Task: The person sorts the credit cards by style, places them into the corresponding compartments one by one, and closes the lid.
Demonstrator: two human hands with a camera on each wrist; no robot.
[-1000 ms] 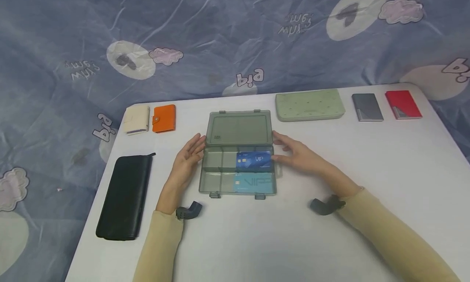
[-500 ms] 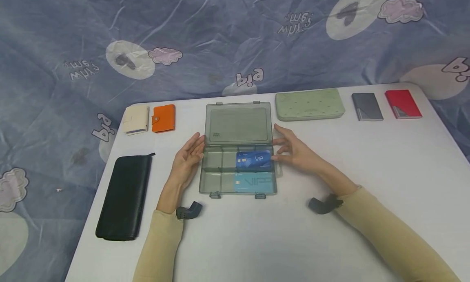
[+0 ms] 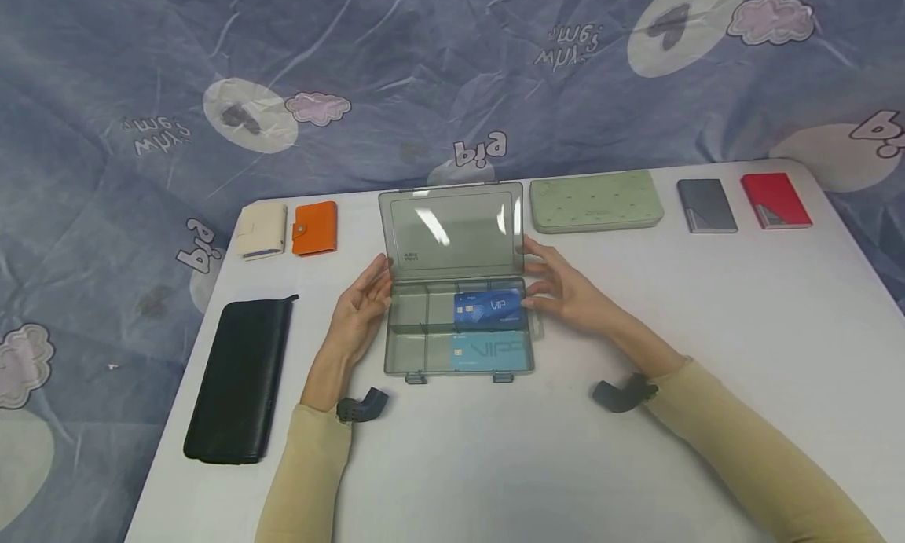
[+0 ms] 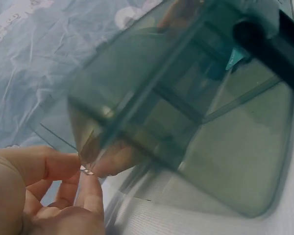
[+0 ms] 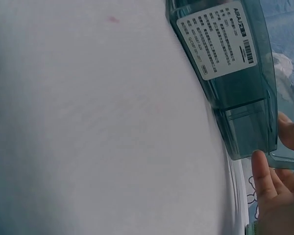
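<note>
In the head view a translucent grey-green plastic box (image 3: 405, 353) with compartments lies on the white table, its hinged lid (image 3: 459, 240) raised at the back and leaning. A dark blue VIP card (image 3: 488, 311) lies in the right of the back row, a light blue card (image 3: 489, 352) in front of it. My left hand (image 3: 356, 311) touches the box's left edge near the hinge, fingers mostly extended. On the right edge my right hand (image 3: 573, 291) touches box and lid with its fingertips. A label (image 5: 218, 39) shows on the box's underside in the right wrist view.
Along the back stand a cream card holder (image 3: 262, 229), an orange card holder (image 3: 315, 228), a green long case (image 3: 597, 202), a grey card case (image 3: 707, 206) and a red card case (image 3: 776, 200). At left lies a black wallet (image 3: 239, 379).
The lid has risen from lying back to a steeper lean. My right fingers have shifted a little up along its edge; the left hand has barely moved.
</note>
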